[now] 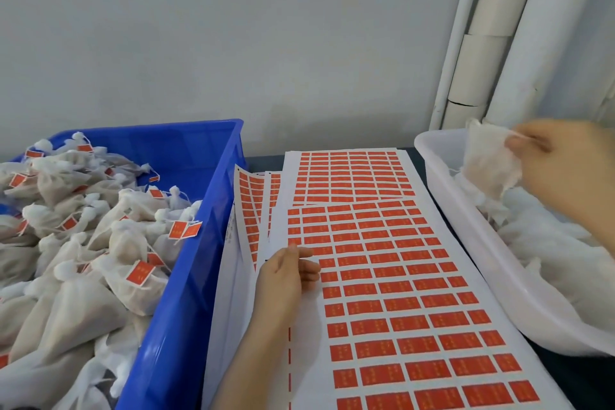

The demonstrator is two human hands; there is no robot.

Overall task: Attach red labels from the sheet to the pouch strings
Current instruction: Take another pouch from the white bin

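While a white mesh pouch is pinched by the right hand over the white tub, frame right, the label sheet at ctr is touched by the left hand, fingers bent; grip can't be told. Tagged pouches are piled in the blue crate, left.

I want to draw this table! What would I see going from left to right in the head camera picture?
Labelled pouches → blue crate → left hand, resting on the sheet's edge → red label sheet → white tub → held pouch → right hand, pinching that pouch.
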